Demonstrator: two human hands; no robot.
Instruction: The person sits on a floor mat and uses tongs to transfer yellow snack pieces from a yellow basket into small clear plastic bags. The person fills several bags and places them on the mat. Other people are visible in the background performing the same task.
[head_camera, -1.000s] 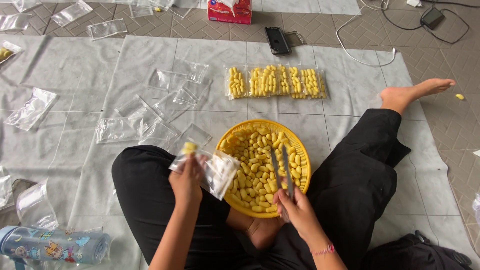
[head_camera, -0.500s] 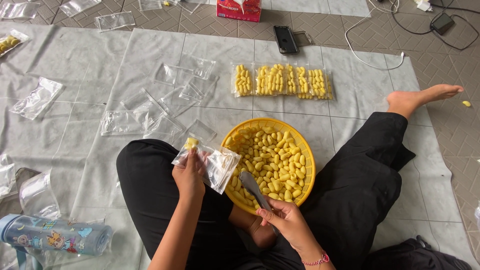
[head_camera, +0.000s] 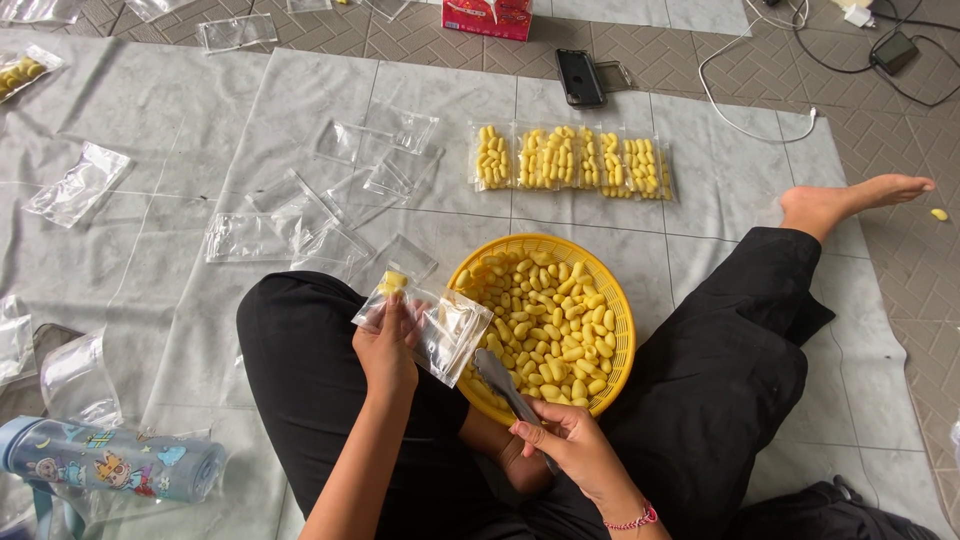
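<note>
Person sits cross-legged on floor, black trousers, grey cloth spread under everything. Right hand lowest in frame, grip wrapped around handle end of metal tongs; tong tips point up-left into near edge of the basket, arms look nearly together, can't tell if a piece is caught between them. Pink bead bracelet on right wrist. Left hand just left of the basket, over left knee, grip pinched on a small clear plastic bag; bag held up off the cloth, mouth end toward the basket, one yellow piece sits in its upper corner.

Yellow round basket on the cloth between the knees, filled with small yellow oblong pieces. Blue printed water bottle lies on its side at lower left, well apart from the hands, crumpled clear plastic beside it.

Beyond the left knee: loose empty clear bags scattered on the cloth, some overlapping. Beyond the basket: row of filled bags, side by side, touching, yellow pieces inside. Bare foot out at right, on cloth edge.

Far: black phone on tiled floor, red box at top edge, white cable, black charger at top right. One partly filled bag at far left.
</note>
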